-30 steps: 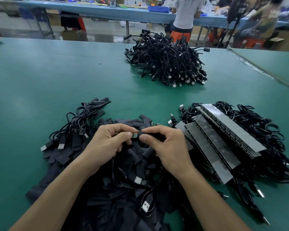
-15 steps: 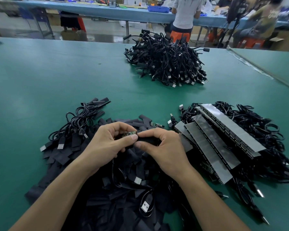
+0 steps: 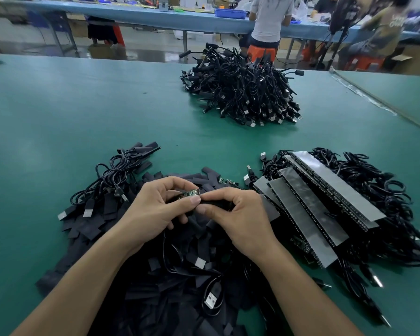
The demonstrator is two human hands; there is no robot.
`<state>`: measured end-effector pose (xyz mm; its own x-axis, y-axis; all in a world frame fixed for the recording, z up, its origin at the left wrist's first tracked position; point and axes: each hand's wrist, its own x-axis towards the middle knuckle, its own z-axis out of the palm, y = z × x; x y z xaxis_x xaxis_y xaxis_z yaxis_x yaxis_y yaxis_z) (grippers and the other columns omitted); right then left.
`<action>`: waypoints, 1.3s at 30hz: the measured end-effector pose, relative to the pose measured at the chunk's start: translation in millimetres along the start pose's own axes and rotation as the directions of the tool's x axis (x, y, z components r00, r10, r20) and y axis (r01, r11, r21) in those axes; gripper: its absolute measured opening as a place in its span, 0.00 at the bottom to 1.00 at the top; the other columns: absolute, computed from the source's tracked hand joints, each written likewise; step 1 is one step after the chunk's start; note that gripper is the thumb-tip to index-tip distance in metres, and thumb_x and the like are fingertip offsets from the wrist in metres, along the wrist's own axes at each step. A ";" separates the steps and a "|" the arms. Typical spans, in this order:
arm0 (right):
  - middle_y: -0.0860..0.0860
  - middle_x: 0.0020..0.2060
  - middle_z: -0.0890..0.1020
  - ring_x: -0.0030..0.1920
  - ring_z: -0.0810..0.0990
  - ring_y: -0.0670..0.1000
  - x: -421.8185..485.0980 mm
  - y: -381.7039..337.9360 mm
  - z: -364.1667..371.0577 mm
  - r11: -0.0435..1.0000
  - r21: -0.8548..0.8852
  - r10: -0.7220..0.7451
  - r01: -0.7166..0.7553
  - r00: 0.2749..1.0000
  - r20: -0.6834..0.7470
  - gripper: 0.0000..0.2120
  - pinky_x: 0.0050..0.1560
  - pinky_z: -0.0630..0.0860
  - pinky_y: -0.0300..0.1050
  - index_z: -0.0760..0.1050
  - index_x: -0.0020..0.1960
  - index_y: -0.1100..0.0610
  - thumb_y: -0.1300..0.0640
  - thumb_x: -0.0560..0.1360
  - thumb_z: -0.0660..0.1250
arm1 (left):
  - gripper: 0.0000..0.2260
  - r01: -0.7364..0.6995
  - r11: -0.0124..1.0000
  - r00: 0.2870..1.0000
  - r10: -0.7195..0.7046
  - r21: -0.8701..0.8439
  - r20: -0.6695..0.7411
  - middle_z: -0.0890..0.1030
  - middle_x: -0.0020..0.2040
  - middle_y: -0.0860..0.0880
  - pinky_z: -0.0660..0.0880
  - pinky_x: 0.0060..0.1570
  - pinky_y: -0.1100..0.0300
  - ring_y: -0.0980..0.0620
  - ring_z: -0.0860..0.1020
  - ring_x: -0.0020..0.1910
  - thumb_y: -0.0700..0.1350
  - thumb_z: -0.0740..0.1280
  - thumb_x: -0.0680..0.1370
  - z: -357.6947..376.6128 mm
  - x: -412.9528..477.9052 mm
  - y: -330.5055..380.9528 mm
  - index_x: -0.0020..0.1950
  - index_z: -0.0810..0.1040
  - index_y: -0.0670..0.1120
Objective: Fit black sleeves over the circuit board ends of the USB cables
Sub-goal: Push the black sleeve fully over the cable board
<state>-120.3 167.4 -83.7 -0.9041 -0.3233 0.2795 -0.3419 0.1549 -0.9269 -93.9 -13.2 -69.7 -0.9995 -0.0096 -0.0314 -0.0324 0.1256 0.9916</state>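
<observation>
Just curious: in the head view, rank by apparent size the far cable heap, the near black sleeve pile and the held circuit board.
1. Black sleeve pile, largest in view, though nearness flatters it.
2. Far cable heap.
3. Circuit board, clearly smallest.

Electronics assembly workshop, factory floor. Long green work table (image 3: 58,117) loaded with bulk stock: heap of black USB cables (image 3: 240,93) toward the far edge, pile of black sleeves (image 3: 170,299) at the near edge, taped rows of circuit boards (image 3: 325,197) toward the right edge. Behind it a blue bench (image 3: 131,15) with a blue bin (image 3: 230,13), other workers (image 3: 269,18) at the bench, orange stools (image 3: 262,52), cardboard boxes (image 3: 407,61) on the floor
</observation>
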 end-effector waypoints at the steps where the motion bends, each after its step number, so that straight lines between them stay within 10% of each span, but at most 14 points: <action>1: 0.42 0.41 0.86 0.44 0.85 0.42 0.2 0.0 0.2 1.000 0.009 0.008 -0.008 1.000 -0.012 0.07 0.46 0.77 0.34 0.85 0.46 0.47 0.55 0.68 0.77 | 0.14 0.001 1.000 1.000 -0.001 -0.002 -0.004 0.83 0.34 0.49 0.70 0.23 0.67 0.56 0.77 0.28 0.53 0.74 0.67 0.2 0.3 -0.1 0.49 0.82 0.47; 10: 0.41 0.41 0.86 0.43 0.84 0.41 2.5 0.8 0.4 0.998 0.060 0.030 -0.025 0.996 -0.080 0.09 0.45 0.79 0.37 0.84 0.43 0.39 0.49 0.64 0.78 | 0.06 -0.002 0.998 1.000 0.002 0.061 -0.004 0.82 0.32 0.50 0.69 0.23 0.68 0.58 0.76 0.28 0.39 0.70 0.78 1.9 1.0 -1.7 0.44 0.85 0.47; 34: 0.40 0.43 0.86 0.45 0.84 0.40 0.3 2.8 1.2 0.999 0.034 0.014 -0.014 1.000 -0.014 0.12 0.46 0.77 0.31 0.84 0.49 0.46 0.55 0.67 0.79 | 0.02 -0.002 1.000 0.999 0.001 0.014 0.044 0.83 0.34 0.48 0.70 0.25 0.68 0.56 0.77 0.28 0.43 0.71 0.77 -0.8 2.9 -3.9 0.46 0.83 0.49; 39: 0.40 0.42 0.86 0.43 0.84 0.39 0.3 2.4 2.0 0.999 0.034 0.007 -0.007 1.000 -0.015 0.11 0.45 0.76 0.31 0.84 0.47 0.44 0.54 0.67 0.79 | 0.14 -0.029 0.999 0.998 0.029 -0.015 0.052 0.83 0.34 0.48 0.70 0.24 0.68 0.55 0.78 0.27 0.52 0.72 0.70 -2.4 1.9 -3.1 0.49 0.79 0.46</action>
<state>-120.9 165.8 -86.3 -0.9102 -0.3081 0.2766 -0.3271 0.1254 -0.9366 -95.6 -16.0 -72.5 -0.9989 0.0452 -0.0087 -0.0036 0.1111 0.9938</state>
